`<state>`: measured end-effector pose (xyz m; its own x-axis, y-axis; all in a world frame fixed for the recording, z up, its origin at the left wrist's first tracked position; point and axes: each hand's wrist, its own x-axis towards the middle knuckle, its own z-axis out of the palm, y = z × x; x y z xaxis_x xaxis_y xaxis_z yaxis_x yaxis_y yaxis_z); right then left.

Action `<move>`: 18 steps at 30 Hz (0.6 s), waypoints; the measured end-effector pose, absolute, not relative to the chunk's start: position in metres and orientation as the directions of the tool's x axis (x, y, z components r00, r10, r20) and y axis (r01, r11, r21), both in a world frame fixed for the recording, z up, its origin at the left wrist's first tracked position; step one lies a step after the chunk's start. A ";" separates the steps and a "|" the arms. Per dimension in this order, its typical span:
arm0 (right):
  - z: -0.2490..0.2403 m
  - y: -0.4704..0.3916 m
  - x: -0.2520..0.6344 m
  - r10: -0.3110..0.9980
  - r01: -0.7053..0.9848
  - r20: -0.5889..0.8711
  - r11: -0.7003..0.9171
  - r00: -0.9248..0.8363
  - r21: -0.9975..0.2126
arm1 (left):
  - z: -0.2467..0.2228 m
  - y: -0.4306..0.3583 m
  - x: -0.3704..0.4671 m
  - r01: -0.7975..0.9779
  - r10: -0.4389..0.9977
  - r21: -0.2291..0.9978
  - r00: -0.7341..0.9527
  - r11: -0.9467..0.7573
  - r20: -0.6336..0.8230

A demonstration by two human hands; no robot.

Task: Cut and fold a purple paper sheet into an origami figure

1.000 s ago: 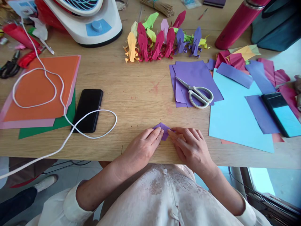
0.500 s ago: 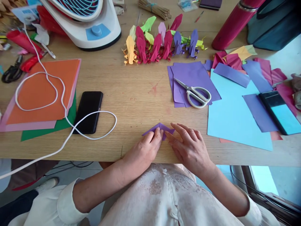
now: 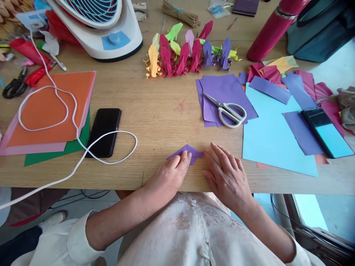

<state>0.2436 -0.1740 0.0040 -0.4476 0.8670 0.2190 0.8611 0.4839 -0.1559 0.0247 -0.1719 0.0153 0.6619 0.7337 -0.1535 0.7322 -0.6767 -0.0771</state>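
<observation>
A small folded piece of purple paper (image 3: pixel 195 153) lies on the wooden table near its front edge. My left hand (image 3: pixel 173 171) pinches it, thumb and fingertips pressed on its middle. Just to its right, my right hand (image 3: pixel 226 170) rests over the table with fingers stretched out, the index fingertip close to the paper's right point; whether they touch I cannot tell. Farther back, scissors with white handles (image 3: pixel 233 114) lie on purple paper sheets (image 3: pixel 222 85).
Folded paper figures (image 3: pixel 181 59) stand at the back, beside a white fan (image 3: pixel 119 40). A black phone (image 3: pixel 104 129) and white cable (image 3: pixel 137 138) lie left, near orange paper (image 3: pixel 55 107). Light blue paper (image 3: pixel 269 136), another phone (image 3: pixel 327 133) and a red bottle (image 3: pixel 270 37) are right.
My right hand has moved slightly right, off the purple paper's right part, which now shows more fully. The left hand keeps its pinch. The view has shifted a little.
</observation>
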 end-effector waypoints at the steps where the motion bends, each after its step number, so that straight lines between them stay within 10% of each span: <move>1: 0.004 -0.173 0.243 0.863 0.854 0.206 0.496 -0.462 -0.159 | 0.015 -0.172 0.025 0.738 0.737 -0.066 0.656 -0.671 -0.163; 18: 0.003 -0.179 0.240 0.866 0.855 0.179 0.494 -0.467 -0.157 | 0.014 -0.169 0.024 0.724 0.733 -0.116 0.677 -0.680 -0.072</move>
<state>0.2402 -0.1787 0.0030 -0.4672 0.8658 0.1790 0.8553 0.4939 -0.1567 0.0242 -0.1692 0.0143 0.6769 0.7326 -0.0717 0.7238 -0.6802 -0.1164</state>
